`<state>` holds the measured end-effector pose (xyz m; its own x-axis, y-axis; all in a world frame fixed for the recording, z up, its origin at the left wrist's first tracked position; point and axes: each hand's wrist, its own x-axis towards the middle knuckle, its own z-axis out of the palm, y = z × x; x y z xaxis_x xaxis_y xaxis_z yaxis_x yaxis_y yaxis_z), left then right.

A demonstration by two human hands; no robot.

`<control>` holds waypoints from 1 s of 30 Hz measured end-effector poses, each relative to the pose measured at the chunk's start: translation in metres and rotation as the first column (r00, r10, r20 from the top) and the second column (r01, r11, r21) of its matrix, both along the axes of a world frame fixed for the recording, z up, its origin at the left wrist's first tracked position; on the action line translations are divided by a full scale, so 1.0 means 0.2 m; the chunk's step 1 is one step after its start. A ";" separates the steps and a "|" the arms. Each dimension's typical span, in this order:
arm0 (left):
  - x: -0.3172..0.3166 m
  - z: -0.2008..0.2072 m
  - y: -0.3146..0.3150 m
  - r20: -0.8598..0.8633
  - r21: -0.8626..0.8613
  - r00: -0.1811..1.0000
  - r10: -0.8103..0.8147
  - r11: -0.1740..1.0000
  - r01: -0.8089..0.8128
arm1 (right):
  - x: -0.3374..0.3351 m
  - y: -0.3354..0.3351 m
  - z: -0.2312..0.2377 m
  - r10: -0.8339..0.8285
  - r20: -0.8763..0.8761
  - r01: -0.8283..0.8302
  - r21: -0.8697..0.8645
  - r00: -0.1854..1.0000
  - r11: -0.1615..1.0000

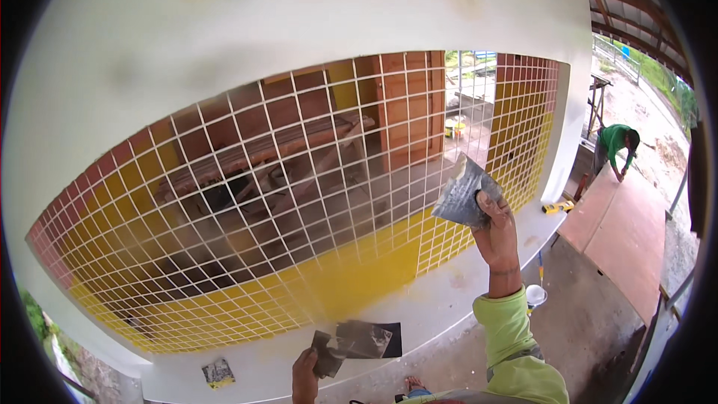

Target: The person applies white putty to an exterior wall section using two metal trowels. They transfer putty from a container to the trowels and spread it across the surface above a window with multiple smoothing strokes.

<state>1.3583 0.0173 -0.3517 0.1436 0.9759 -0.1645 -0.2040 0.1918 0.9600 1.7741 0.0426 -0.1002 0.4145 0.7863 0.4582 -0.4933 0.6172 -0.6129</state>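
Note:
My right hand point(496, 233) is raised in front of the white wire grid and grips a thin, dark grey, square sheet point(465, 193) smeared with white, its far edge whitish and uneven. Its thumb lies flat on the sheet's face. Low at the bottom centre, my left hand point(304, 375) pinches a dark flat piece point(327, 354). Beside that piece are further dark, partly shiny flat sheets point(364, 339) above the white ledge; whether they join what I hold, I cannot tell. A smudged square piece with a yellow edge point(218, 372) lies on the ledge to the left.
White grid point(299, 179) spans the wall opening; planks point(262, 153) and a wooden door point(410, 112) show behind it. A yellow level point(557, 207) rests on the ledge's right end, above a white bucket point(535, 296). A person in green point(618, 146) bends over a reddish board point(624, 228).

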 end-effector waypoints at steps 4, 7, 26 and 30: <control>0.05 -0.01 0.00 0.115 -0.045 0.986 0.123 0.992 -0.118 | 0.01 0.19 0.13 0.094 0.024 -0.096 0.133 0.995 0.986; 0.14 0.02 -0.01 0.117 -0.067 0.982 0.148 0.988 -0.141 | 0.04 0.27 0.25 0.083 0.065 -0.094 0.195 0.994 0.976; 0.21 0.02 0.02 0.188 -0.101 0.961 0.201 0.978 -0.185 | 0.05 0.64 1.89 -0.883 -0.081 0.148 0.975 -0.461 -0.166; 0.17 0.00 0.05 0.203 -0.105 0.960 0.195 0.979 -0.177 | 0.02 0.73 1.81 -0.820 -0.064 0.186 0.961 -0.569 -0.204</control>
<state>1.3931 0.0281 -0.3523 0.0011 0.9724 -0.2332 -0.4398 0.2099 0.8732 1.7787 0.1885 0.2621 -0.4569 -0.2553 0.8521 0.8863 -0.0494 0.4605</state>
